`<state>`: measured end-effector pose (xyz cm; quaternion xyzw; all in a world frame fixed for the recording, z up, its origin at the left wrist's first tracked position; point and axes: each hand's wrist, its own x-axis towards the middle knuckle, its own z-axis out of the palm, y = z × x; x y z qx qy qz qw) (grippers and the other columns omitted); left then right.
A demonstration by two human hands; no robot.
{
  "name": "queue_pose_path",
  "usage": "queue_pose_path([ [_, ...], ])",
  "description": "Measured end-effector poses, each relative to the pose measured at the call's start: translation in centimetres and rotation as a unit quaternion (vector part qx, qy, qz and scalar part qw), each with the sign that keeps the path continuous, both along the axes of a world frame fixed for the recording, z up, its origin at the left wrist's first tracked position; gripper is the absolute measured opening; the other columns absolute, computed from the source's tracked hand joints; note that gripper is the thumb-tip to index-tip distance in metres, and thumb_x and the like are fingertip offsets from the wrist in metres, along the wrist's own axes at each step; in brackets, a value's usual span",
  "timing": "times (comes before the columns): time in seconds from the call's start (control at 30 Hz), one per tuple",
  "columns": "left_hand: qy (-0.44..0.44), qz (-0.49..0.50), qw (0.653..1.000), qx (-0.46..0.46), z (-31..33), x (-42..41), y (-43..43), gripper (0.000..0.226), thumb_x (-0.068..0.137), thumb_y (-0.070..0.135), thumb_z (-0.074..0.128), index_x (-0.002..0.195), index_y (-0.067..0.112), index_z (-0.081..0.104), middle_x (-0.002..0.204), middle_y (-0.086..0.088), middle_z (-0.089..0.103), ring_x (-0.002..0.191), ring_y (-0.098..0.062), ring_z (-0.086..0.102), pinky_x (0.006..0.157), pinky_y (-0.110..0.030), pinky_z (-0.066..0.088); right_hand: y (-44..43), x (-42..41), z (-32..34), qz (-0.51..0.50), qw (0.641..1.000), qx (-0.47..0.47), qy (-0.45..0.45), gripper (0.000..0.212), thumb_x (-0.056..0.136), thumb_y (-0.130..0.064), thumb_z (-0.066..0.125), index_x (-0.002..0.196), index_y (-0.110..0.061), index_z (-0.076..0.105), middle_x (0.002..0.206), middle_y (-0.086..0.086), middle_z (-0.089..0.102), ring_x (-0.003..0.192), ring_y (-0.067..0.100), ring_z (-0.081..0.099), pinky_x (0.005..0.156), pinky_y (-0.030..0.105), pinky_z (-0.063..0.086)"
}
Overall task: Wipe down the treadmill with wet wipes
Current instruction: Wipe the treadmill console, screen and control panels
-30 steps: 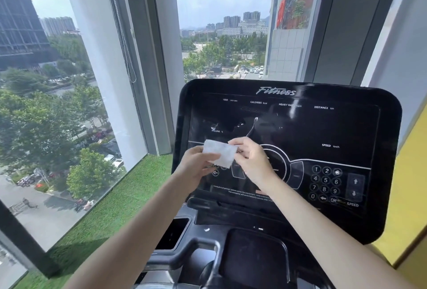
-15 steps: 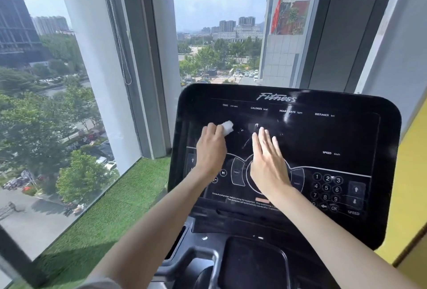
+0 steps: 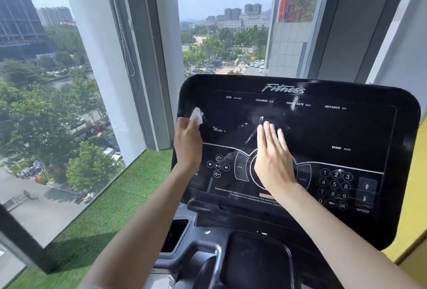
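Left hand (image 3: 188, 141) grips a bunched wet wipe (image 3: 196, 115), pressing it to the treadmill console (image 3: 346, 127) at its upper left edge. Nearly all the glossy panel lies to the wipe's right, along the console's long side-to-side axis. Right hand (image 3: 273, 161) rests flat on mid-panel, fingers straight, holding nothing, and probably in a rightward sweep's path.

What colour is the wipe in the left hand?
White; the wipe shows best in the head view.
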<state>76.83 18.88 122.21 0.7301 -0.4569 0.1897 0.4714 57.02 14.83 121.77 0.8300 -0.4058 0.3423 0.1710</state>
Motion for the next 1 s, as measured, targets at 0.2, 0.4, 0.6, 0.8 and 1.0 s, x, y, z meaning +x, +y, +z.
queue_pose_path([
  [0.2,-0.212,-0.123,0.967,0.071,-1.5,-1.6,0.3,0.054,0.060,-0.022,0.059,0.107,0.004,0.054,0.089,-0.008,0.046,0.082,-0.021,0.041,0.040,-0.028,0.039,-0.1,0.1,-0.3,0.002,1.000,-0.009,-0.005,0.055,0.083,0.000,0.022,0.128,0.016,0.048,0.130,0.034,0.050,0.123,0.044,0.050,0.107,0.053,0.032],
  [0.4,-0.192,-0.104,0.974,0.064,-1.0,-2.1,0.8,0.036,0.072,-0.011,0.060,0.105,0.004,0.060,0.093,-0.002,0.045,0.083,-0.015,0.042,0.048,-0.036,0.050,-0.3,0.0,-0.6,0.003,1.000,-0.016,0.001,0.053,0.084,-0.001,0.023,0.128,0.015,0.047,0.131,0.033,0.050,0.123,0.043,0.050,0.107,0.051,0.035],
  [0.6,-0.129,-0.030,0.990,0.053,-1.1,-0.2,1.0,0.048,0.067,-0.020,0.058,0.106,0.008,0.062,0.090,-0.005,0.045,0.083,-0.022,0.042,0.046,-0.031,0.044,-0.5,0.0,-0.7,0.007,1.000,-0.022,-0.004,0.053,0.086,-0.001,0.021,0.130,0.015,0.046,0.132,0.032,0.049,0.124,0.043,0.049,0.107,0.052,0.035],
  [0.8,-0.172,-0.097,0.977,0.081,-0.6,0.5,1.4,0.054,0.061,-0.022,0.061,0.106,0.009,0.064,0.094,-0.010,0.048,0.084,-0.026,0.047,0.044,-0.030,0.045,-0.3,0.0,-0.8,0.004,1.000,-0.025,-0.006,0.054,0.085,-0.002,0.020,0.129,0.015,0.047,0.131,0.033,0.050,0.124,0.043,0.049,0.106,0.053,0.036],
  [1.0,-0.227,-0.094,0.968,0.059,-0.5,0.3,0.6,0.034,0.073,-0.004,0.063,0.104,0.008,0.063,0.092,0.000,0.048,0.081,-0.015,0.048,0.055,-0.029,0.043,-0.3,-0.1,-0.8,0.011,1.000,-0.029,-0.007,0.054,0.085,-0.001,0.019,0.130,0.015,0.046,0.132,0.033,0.049,0.124,0.043,0.049,0.107,0.053,0.036],
])
